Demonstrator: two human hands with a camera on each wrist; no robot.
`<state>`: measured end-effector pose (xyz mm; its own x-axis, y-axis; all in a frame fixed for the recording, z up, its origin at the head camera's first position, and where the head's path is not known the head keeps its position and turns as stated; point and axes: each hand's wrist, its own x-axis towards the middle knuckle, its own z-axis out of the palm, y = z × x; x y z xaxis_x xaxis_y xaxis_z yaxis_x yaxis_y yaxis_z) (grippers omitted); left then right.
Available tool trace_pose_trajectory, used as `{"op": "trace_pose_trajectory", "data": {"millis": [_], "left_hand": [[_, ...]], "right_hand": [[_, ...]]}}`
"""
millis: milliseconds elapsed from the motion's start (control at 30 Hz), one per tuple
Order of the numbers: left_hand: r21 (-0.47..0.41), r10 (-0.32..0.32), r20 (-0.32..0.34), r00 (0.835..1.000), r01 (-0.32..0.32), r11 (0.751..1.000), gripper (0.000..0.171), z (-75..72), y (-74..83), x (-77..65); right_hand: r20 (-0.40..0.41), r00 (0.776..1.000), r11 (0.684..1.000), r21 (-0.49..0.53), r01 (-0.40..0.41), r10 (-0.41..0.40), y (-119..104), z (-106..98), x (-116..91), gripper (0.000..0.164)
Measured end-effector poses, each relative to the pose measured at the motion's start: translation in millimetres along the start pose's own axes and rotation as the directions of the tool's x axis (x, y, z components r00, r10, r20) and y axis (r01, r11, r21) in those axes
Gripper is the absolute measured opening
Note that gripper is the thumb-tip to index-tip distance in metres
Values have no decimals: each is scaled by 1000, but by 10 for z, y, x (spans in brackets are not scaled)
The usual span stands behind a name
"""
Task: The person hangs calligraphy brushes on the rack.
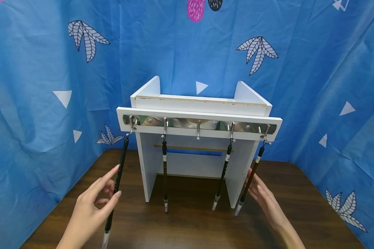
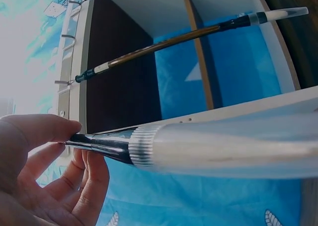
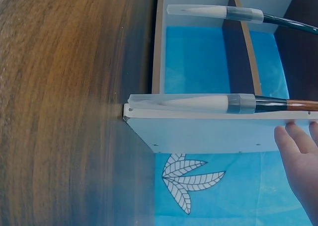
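In the head view a long black writing brush [image 1: 121, 166] with a clear cap hangs at the leftmost hook, its lower end slanting left and out. My left hand [image 1: 88, 207] has thumb and fingers about its shaft; the left wrist view shows the thumb tip against the brush [image 2: 144, 146]. A brown-shafted brush [image 1: 253, 174] hangs from the rightmost hook. Beside its shaft is my right hand [image 1: 269, 205], fingers fairly straight, by the white side panel [image 3: 208, 131]. Whether it touches brush or panel I cannot tell.
A white rack [image 1: 199, 112] stands on the dark wooden table [image 1: 180, 228], with a metal hook strip. Two more capped brushes hang there, a thin one [image 1: 165, 169] at left and a black one [image 1: 223, 173] at right. The middle hook [image 1: 198, 129] holds nothing. Blue patterned cloth [image 1: 34, 103] surrounds the table.
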<state>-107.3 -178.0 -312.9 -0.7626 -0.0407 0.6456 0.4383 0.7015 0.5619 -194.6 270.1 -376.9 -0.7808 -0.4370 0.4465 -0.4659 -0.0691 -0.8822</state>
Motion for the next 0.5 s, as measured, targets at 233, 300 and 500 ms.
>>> {"op": "trace_pose_trajectory", "data": {"millis": [233, 300, 500], "left_hand": [[1, -1, -3, 1000, 1, 1000, 70, 10, -14, -4], [2, 1, -5, 1000, -1, 1000, 70, 10, -18, -5], [6, 6, -5, 1000, -6, 1000, 70, 7, -33, 0]], "right_hand": [[-2, 1000, 1000, 1, -18, 18, 1, 1, -9, 46], [-2, 1000, 1000, 1, -20, 20, -1, 2, -8, 46], [-8, 1000, 1000, -3, -27, 27, -6, 1, -3, 46]]}}
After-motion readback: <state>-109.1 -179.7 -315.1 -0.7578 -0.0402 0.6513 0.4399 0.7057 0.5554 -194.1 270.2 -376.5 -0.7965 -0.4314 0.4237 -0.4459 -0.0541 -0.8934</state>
